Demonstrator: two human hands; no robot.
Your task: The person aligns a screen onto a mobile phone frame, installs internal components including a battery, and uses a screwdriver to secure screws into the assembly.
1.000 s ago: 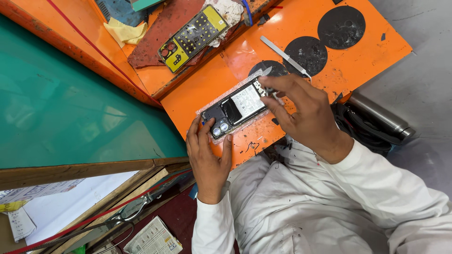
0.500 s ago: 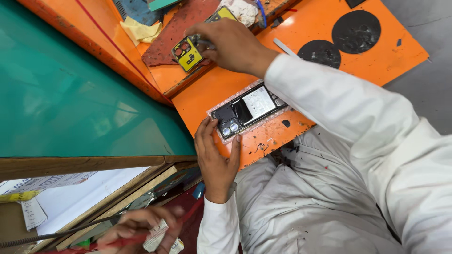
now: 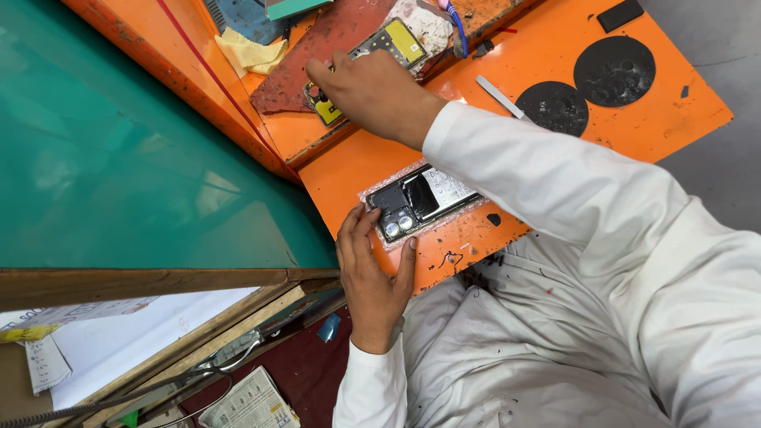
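Note:
An opened phone [image 3: 424, 198] with its back off lies on a plastic sheet on the orange workbench [image 3: 357, 162]; two camera lenses show at its near end. My left hand [image 3: 372, 273] holds that end, with the thumb on one side and the fingers on the other. My right hand [image 3: 372, 91] reaches across to the rust-brown mat [image 3: 317, 55] and grips a yellow-and-black device [image 3: 404, 40] lying there. The hand covers the device's middle. Both sleeves are white.
A metal blade tool [image 3: 499, 97] and two black round pads [image 3: 614, 71] lie on the bench's far right. A yellow cloth [image 3: 250, 54], a crumpled rag and a blue-handled tool [image 3: 456, 20] sit near the mat. A green surface [image 3: 119, 158] lies to the left, with papers and cables below it.
My right hand left the opened phone and moved up to the yellow-and-black device on the mat. My left hand stayed on the phone. Another person's hand seen at the bottom edge is gone.

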